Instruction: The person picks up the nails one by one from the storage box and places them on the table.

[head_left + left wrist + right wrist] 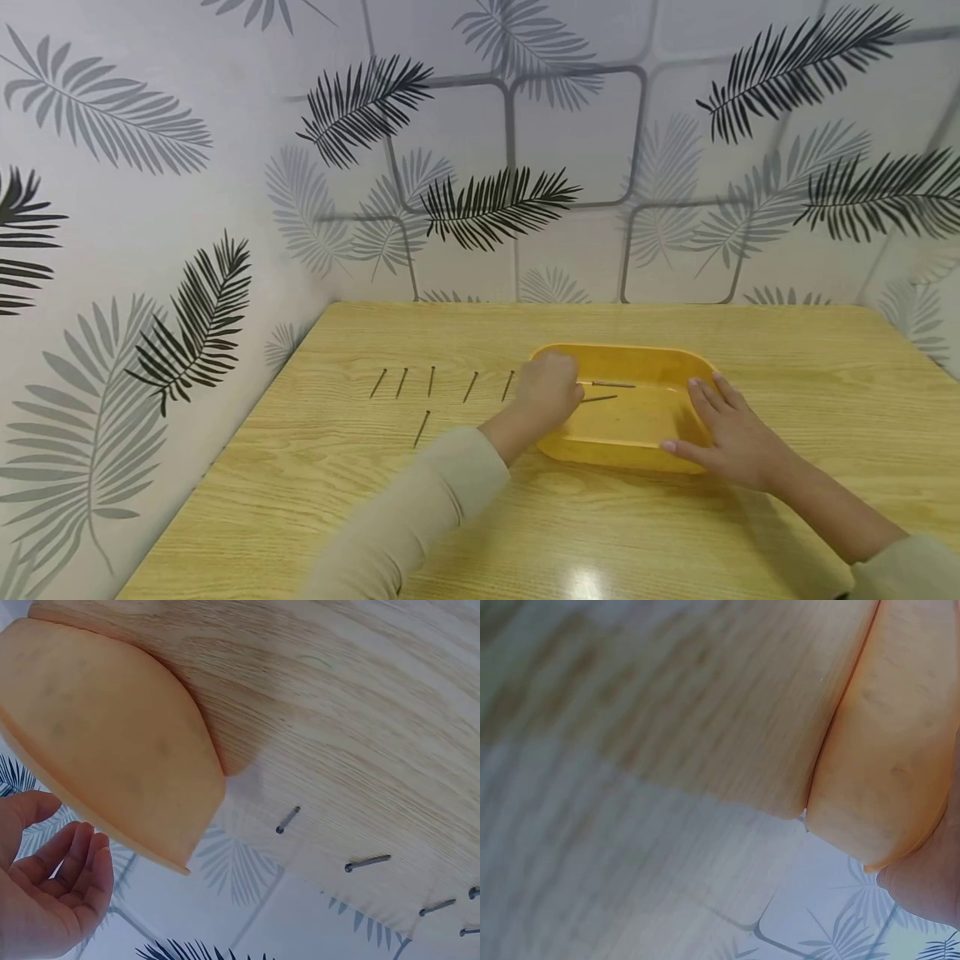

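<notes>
My left hand (550,387) reaches over the left side of a yellow plastic tray (660,454), its fingers bent inward. The left wrist view shows that hand (56,889) just past the tray's rim, thumb and fingers apart and nothing visible between them. Inside the tray lie a nail (613,384) and, close to the left fingers, another nail (600,398). My right hand (738,437) rests on the tray's right end, fingers extended over the rim and thumb at the near edge. In the right wrist view only part of it shows beside the tray wall (889,750).
On the wooden table (300,500), left of the tray, several nails stand apart in a row, including a nail (431,381) and a nail (470,387). A single nail (422,428) lies nearer. Behind the table rises a leaf-patterned wall (465,125).
</notes>
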The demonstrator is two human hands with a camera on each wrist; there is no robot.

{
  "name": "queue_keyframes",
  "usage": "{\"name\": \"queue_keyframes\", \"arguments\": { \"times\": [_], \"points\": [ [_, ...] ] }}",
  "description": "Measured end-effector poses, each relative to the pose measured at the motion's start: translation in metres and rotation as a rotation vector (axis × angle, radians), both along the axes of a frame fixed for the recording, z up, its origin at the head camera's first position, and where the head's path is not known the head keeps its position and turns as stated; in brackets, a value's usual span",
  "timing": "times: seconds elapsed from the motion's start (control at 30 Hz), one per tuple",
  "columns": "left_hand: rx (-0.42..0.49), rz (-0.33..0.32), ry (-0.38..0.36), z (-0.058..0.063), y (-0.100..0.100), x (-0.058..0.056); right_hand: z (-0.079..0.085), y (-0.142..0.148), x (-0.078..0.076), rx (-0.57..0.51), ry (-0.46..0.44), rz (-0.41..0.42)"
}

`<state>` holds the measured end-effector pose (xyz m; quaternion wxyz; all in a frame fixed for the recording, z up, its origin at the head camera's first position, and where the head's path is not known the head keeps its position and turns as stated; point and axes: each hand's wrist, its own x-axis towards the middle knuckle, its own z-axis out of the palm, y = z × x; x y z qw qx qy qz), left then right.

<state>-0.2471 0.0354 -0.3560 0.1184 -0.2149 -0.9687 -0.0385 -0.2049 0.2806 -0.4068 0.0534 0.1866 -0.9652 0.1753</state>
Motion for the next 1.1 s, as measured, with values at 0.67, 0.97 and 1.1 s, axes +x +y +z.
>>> {"name": "queue_keyframes", "arguments": {
  "times": [0.67, 0.97, 1.1],
  "points": [
    [-0.095, 0.069, -0.115, -0.01, 0.03, -0.015, 0.002, 0.001, -0.002, 0.004, 0.01, 0.001],
    [-0.184, 0.091, -0.192, -0.013, 0.04, -0.025, 0.004, 0.001, -0.003, 0.005, 0.013, 0.004],
    [-0.237, 0.083, -0.184, -0.015, 0.042, -0.03, 0.006, 0.0, -0.003, 0.007, 0.013, 0.007]
  ]
}}
